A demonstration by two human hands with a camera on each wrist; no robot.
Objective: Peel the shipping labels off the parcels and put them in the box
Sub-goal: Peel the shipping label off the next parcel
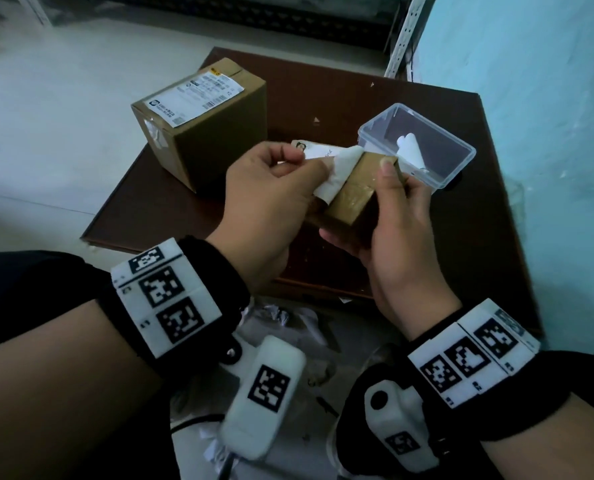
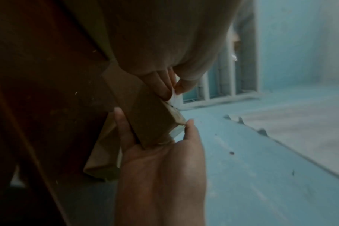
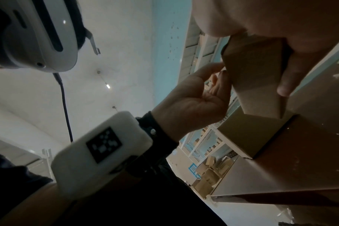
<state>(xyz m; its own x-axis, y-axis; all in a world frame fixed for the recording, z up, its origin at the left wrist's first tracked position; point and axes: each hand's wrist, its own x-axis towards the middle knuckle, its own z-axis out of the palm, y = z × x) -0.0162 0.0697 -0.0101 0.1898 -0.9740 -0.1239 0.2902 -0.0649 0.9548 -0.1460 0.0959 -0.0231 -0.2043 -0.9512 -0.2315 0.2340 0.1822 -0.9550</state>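
A small brown parcel [image 1: 351,194] is held above the dark table [image 1: 461,258]. My right hand [image 1: 361,206] grips it, thumb on top and fingers underneath. A white shipping label [image 1: 337,168] is half peeled and curls up off the parcel's top. My left hand [image 1: 306,161] pinches the label's free end between thumb and forefinger. In the left wrist view the same pinch on the label [image 2: 173,94] shows at the parcel [image 2: 145,116] edge. A clear plastic box [image 1: 460,168] stands just behind the parcel, open, with a rolled white label [image 1: 409,147] inside.
A larger cardboard parcel [image 1: 215,143] with a label [image 1: 198,95] on top stands on the table's far left. A blue wall [image 1: 548,133] runs along the right. A white shelf post [image 1: 406,32] is behind. Crumpled plastic [image 1: 288,320] lies on the floor below my wrists.
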